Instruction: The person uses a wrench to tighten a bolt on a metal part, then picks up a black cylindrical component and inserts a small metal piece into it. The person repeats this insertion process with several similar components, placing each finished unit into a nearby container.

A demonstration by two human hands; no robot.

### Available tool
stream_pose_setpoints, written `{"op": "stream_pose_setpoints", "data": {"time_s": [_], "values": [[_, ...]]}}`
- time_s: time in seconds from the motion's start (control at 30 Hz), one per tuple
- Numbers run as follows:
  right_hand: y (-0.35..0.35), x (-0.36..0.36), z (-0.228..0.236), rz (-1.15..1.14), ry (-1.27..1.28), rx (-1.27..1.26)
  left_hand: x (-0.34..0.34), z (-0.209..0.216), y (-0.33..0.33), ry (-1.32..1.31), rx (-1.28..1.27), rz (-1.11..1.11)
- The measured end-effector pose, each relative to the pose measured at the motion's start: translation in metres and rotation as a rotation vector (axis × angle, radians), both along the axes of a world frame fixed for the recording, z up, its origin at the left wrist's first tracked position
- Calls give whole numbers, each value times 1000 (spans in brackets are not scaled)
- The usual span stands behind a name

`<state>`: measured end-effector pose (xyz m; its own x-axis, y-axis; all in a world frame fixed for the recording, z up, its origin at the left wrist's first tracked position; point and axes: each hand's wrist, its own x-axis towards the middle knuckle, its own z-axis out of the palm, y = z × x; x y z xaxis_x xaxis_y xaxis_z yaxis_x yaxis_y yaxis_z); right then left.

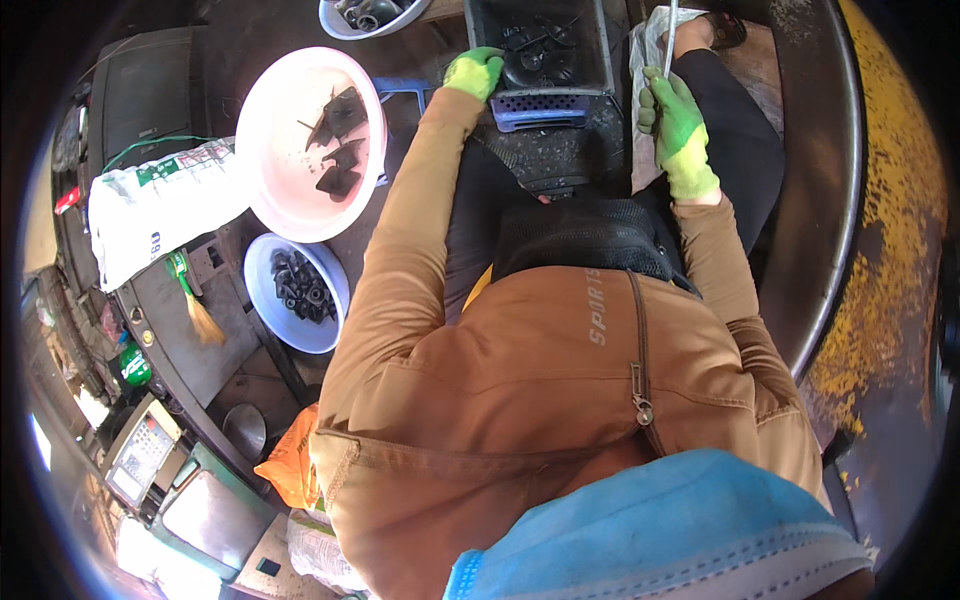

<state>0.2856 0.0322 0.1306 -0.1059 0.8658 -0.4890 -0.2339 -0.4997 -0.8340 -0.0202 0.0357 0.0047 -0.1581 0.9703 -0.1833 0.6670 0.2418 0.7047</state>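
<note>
My left hand (475,73), in a green glove, is at the left side of a dark grey crate (606,50), its fingers closed together over the rim. Black rubber-looking parts (535,60) lie inside this crate, which rests on a purple-blue perforated stand (540,112). Farther right, my gloved right hand (675,125) is raised above my leg and closed around a thin, pale rod (670,35). That rod points away from me and runs out at the upper edge, so its far end is hidden.
To my left stands a pink basin (262,150) with dark flat pieces, beside a white sack (165,210). Nearer is a light-blue basin (258,290) of small black parts; another basin (345,28) is at the top. A worn yellow metal surface (890,200) borders my right.
</note>
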Motion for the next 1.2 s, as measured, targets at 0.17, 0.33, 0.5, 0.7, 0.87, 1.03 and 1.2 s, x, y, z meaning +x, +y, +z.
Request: {"op": "stream_pose_setpoints", "data": {"time_s": [0.17, 0.33, 0.5, 0.7, 0.87, 1.03, 1.2], "values": [[0, -9, -2, -16, 116, -119, 31, -63, 65, 275, -349, -154], [-4, -14, 4, 22, 75, -232, 46, -91, 85, 504, -390, -400], [-6, -23, -7, 79, 13, -100, 30, -59, 80, 380, -240, -339], [-15, -36, -46, 354, -162, -21, 11, 6, 21, 172, 123, 61], [-37, -61, -98, 700, -589, 525, 24, -7, -26, 140, -86, 218], [-42, -75, -96, 794, -773, 425, 18, -51, -42, 281, 197, 235], [-40, -75, -65, 620, -596, 698, 17, -89, -32, -287, 234, 247]]}}
